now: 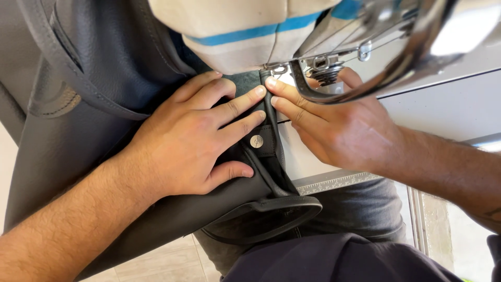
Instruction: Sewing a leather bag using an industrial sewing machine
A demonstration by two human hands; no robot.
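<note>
Under the sewing machine head (245, 36), we are pressing the dark leather piece (104, 130) flat — left hand (193, 138) and right hand (339, 130) spread open, fingers gripping nothing. We are likely guiding its strap (270, 112) under the needle on the counter (449, 104) — feeding next calls for steady, even pressure.

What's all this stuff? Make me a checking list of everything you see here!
Surface: white machine table with a ruler strip along its front edge.
Job's things: dark grey leather piece with a strap and a round metal snap, under the sewing machine.
Clutter: nothing seen.
Hands: left hand flat on the leather; right hand fingertips at the strap.
Cables: nothing seen.
Surroundings: tiled floor below.
</note>
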